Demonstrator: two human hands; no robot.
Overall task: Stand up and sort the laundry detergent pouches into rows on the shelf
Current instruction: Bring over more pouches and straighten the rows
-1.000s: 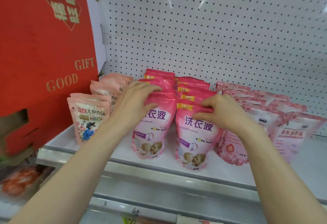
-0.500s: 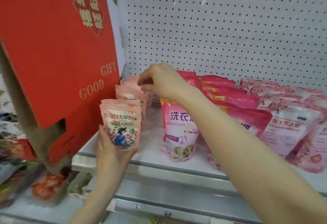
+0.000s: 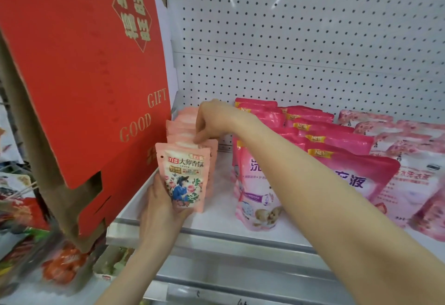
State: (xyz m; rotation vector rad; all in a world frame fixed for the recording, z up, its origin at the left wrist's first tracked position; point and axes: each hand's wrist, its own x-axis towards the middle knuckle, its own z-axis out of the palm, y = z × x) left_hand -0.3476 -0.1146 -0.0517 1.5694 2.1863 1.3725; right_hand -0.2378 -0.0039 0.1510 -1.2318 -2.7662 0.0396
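Observation:
A row of small peach-pink pouches (image 3: 185,174) stands at the left end of the white shelf (image 3: 216,215); the front one shows a figure in blue among roses. My left hand (image 3: 161,210) cups the bottom and left side of that front pouch. My right hand (image 3: 214,119) reaches across from the right, and its fingers pinch the tops of the pouches behind the front one. To the right stand rows of larger bright pink pouches (image 3: 337,140) with purple lettering, partly hidden by my right forearm. Pale rose-patterned pouches (image 3: 414,184) fill the far right.
A big red gift box (image 3: 79,75) with gold lettering leans against the shelf's left end, close to the small pouches. White pegboard (image 3: 301,39) backs the shelf. Below left, blurred packaged goods (image 3: 60,266) lie on a lower level. The shelf's metal front rail (image 3: 240,239) runs under my arms.
Both hands left the big pink pouches and moved left to the small peach row. My left hand came up around the front pouch; my right hand dropped onto the tops behind it.

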